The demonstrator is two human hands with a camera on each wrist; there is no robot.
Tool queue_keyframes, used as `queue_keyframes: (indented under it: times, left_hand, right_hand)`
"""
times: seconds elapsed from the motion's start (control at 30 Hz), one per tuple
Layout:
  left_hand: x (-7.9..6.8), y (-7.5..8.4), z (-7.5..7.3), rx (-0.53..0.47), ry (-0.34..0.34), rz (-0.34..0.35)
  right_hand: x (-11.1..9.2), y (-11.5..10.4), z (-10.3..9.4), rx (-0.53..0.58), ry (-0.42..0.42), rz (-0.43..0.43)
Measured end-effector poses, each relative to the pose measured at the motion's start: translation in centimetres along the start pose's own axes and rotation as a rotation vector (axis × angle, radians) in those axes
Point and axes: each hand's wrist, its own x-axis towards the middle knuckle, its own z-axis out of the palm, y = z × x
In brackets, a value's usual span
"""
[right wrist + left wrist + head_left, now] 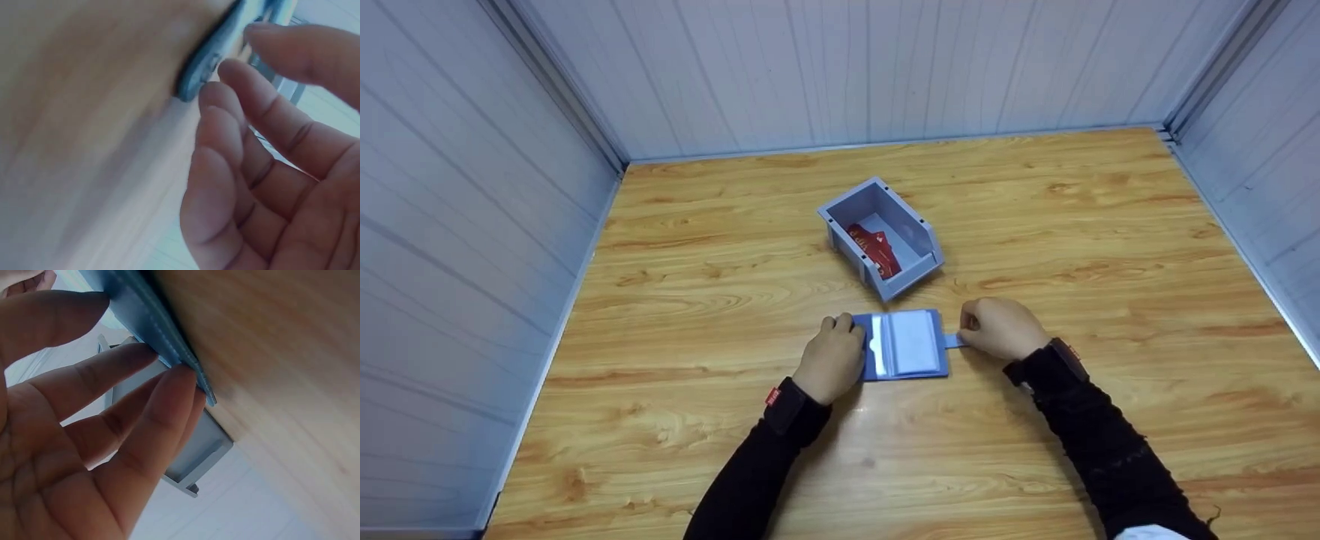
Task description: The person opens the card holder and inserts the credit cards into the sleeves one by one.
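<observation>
A blue card holder lies opened flat on the wooden table, its clear sleeves on the right and a white card in the left pocket. My left hand rests on its left cover; in the left wrist view, fingertips touch the stitched cover edge, thumb apart from the fingers. At the right, my right hand is at the strap. Close up, the strap's snap button shows beside the fingertips, with a gap between thumb and forefinger.
Behind the card holder stands a grey open-front bin with red cards inside. White panel walls bound the wooden table at the back and on both sides.
</observation>
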Motion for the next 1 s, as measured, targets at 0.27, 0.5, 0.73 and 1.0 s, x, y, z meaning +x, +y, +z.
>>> queue_keyframes:
  times: [0.27, 0.5, 0.73, 1.0]
  left_hand:
    - [-0.1, 0.1, -0.1, 0.010, -0.025, -0.013]
    - [-0.2, 0.4, -0.1, 0.017, -0.028, -0.026]
    - [-0.3, 0.5, 0.0, 0.021, -0.019, -0.034]
    - [-0.3, 0.5, 0.1, 0.024, 0.010, -0.018]
  right_hand:
    - [1.2, -1.9, -2.5, 0.044, 0.063, -0.028]
    - [3.6, -4.2, -5.5, 0.177, 0.089, -0.041]
    - [7.1, -5.6, -6.2, 0.279, 0.083, -0.028]
    - [10.6, -6.7, -5.0, 0.269, 0.072, 0.013]
